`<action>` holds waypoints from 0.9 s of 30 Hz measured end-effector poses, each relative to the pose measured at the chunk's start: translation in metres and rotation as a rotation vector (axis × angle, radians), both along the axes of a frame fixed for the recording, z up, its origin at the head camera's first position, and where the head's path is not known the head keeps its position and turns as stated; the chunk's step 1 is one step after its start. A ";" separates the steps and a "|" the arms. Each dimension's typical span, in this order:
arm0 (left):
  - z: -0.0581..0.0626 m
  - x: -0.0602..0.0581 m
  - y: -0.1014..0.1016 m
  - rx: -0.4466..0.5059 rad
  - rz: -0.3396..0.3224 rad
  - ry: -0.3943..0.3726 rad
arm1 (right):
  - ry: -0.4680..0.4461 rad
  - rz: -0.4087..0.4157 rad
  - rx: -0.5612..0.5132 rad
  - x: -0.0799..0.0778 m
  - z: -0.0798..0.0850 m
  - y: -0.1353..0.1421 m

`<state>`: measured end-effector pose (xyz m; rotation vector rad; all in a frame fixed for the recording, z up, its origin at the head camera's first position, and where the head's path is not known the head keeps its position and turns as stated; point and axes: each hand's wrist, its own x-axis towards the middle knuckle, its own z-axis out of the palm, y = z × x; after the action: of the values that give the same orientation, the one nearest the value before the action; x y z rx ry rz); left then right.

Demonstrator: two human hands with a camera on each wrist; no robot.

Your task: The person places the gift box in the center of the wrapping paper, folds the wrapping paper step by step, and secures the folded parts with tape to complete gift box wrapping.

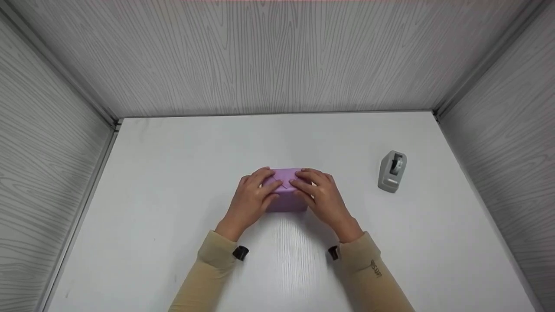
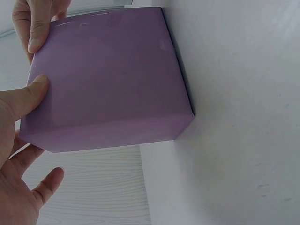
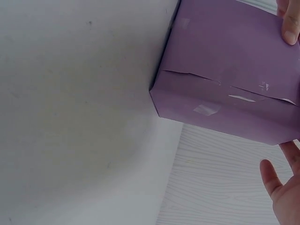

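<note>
A box wrapped in purple paper [image 1: 286, 203] sits on the white table between the two hands. My left hand [image 1: 248, 198] holds its left part, fingertips on the top and the thumb at the upper edge of the near face. On the other side my right hand [image 1: 324, 197] holds the box the same way, its fingertips close to the left ones. A dark diagonal line of folded paper shows on top between them. In the right wrist view a paper seam runs across the box, with a shiny patch like clear tape [image 3: 206, 109] beside it.
A grey tape dispenser [image 1: 392, 172] stands on the table [image 1: 182, 173] to the right of the hands. Grey wood-grain panels [image 1: 277, 56] rise at the back and along both sides.
</note>
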<state>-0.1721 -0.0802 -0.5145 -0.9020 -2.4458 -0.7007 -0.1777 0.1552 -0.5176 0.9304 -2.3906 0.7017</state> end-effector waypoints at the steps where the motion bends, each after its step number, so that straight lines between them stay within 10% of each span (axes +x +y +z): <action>1: 0.000 0.000 0.000 -0.004 -0.001 0.001 | 0.004 0.002 -0.003 0.000 0.000 0.000; 27: -0.003 -0.005 0.003 -0.025 0.057 -0.034 | -0.005 -0.010 -0.010 -0.008 0.003 0.000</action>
<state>-0.1773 -0.0772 -0.5174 -0.8330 -2.5044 -0.6723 -0.1853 0.1555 -0.5150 0.9126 -2.3929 0.7124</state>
